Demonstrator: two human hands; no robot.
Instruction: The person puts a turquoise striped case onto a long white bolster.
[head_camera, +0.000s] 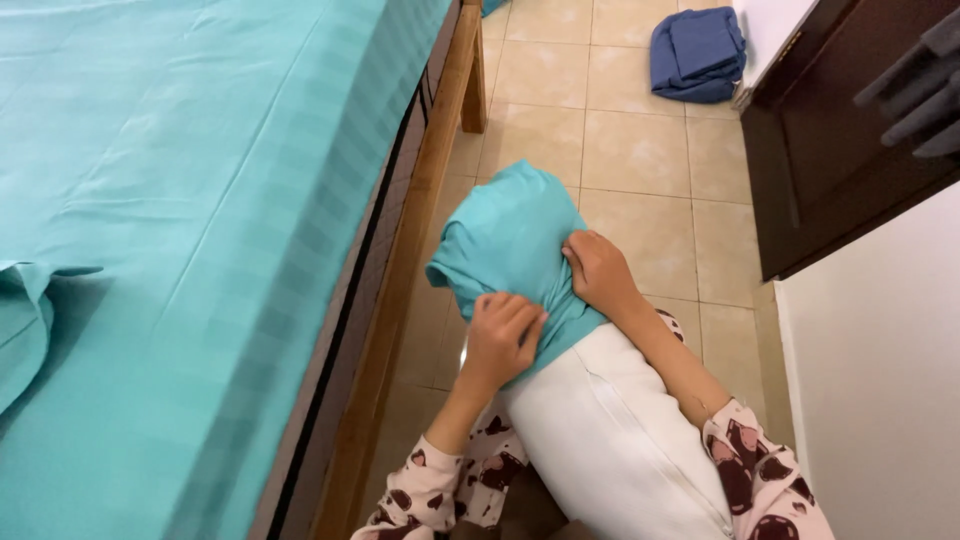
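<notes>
A white pillow (620, 440) with a zip along its side points away from me, its far end inside a teal pillowcase (510, 235). My left hand (502, 338) grips the near edge of the pillowcase on the left side of the pillow. My right hand (598, 272) pinches bunched teal cloth on the right side. Both of my sleeves are pale with dark patterned shapes.
A bed with a teal sheet (170, 230) and a wooden frame (425, 200) fills the left. A folded blue cloth (697, 55) lies on the beige tiled floor at the back. A dark wooden cabinet (830, 150) and a white wall (880, 380) stand on the right.
</notes>
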